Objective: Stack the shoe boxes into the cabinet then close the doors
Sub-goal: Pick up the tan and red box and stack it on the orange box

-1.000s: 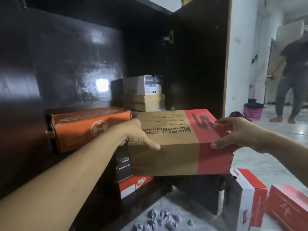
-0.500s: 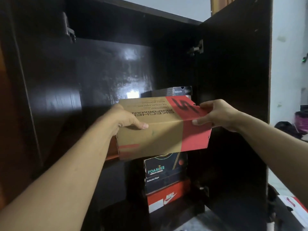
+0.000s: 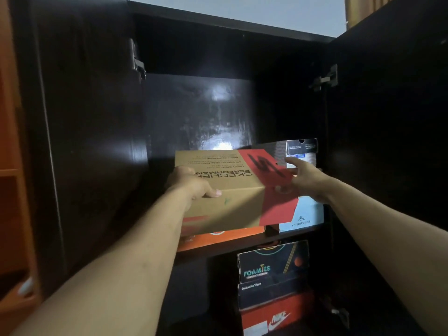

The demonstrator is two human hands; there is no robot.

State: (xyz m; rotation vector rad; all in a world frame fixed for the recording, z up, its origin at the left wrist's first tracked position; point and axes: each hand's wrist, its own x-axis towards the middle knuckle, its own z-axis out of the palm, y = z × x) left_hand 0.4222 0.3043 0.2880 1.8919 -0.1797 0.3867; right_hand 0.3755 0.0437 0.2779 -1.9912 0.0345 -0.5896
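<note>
A brown and red Skechers shoe box point(image 3: 232, 202) sits on an orange box point(image 3: 218, 236) on the upper shelf point(image 3: 247, 244) of the dark cabinet. My left hand point(image 3: 191, 183) grips the box's near left corner, thumb on its front face. My right hand point(image 3: 308, 180) is at the red right end with fingers spread and straight, only the thumb touching. Beside the box on the right stand a light blue veranevada box point(image 3: 303, 217) and, higher up, a grey box point(image 3: 300, 149).
Both cabinet doors stand wide, the left door point(image 3: 84, 141) and the right door point(image 3: 388, 141). On the lower level a Foamies box point(image 3: 271, 263), an Onitsuka Tiger box point(image 3: 266, 294) and a red Nike box point(image 3: 278, 318) are stacked. An orange shelf unit point(image 3: 12, 190) is at far left.
I lifted the Skechers box from low in front of the cabinet up onto the orange box on the upper shelf. My right hand's fingers have spread off its end.
</note>
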